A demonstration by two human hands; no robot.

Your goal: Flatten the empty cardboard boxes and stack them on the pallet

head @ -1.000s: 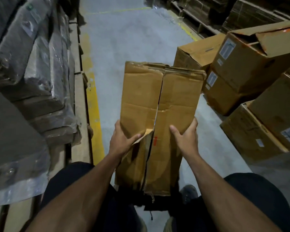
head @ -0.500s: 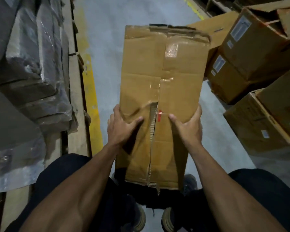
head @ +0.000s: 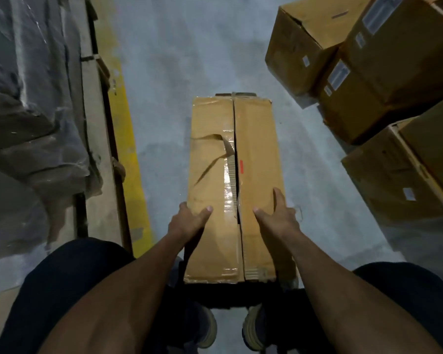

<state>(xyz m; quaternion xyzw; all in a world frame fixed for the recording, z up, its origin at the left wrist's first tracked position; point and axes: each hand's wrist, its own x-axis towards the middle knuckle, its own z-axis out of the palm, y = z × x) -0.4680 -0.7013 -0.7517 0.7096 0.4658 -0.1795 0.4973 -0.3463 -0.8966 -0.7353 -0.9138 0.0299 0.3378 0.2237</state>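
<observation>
— Tilted further down and away since a moment ago: cardboard box [head: 234, 185] now long-ways ahead, far end lower in view, near end above the shoes [head: 230, 328].
— Grip?
— Left hand [head: 187, 223] clamped on the box's left edge, thumb across the top. Right hand [head: 279, 218] spread on the right edge, fingers over the side. Both holding the box.
— Top face?
— Split along the centre seam, tape peeling, torn crease on the left flap.
— Room around?
— Bare concrete floor [head: 189, 60] ahead and on both sides. Yellow line [head: 124, 139] and wrapped pallet stack [head: 36, 98] close on the left; stacked boxes [head: 368, 67] near on the right.
</observation>
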